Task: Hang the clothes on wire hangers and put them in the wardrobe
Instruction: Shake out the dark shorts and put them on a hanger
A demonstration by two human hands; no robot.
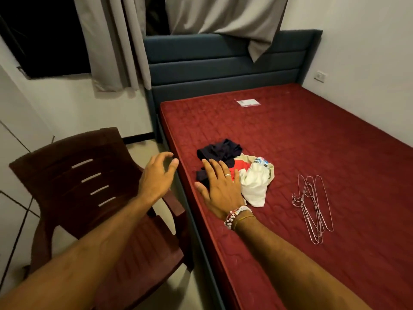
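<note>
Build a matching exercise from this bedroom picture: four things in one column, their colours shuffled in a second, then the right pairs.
Things:
1. mattress
2. chair
3. hangers
4. headboard

Colours:
a. dark blue
b. silver
c. red
d. brown

Pairs: 1-c, 2-d, 3-b, 4-a
</note>
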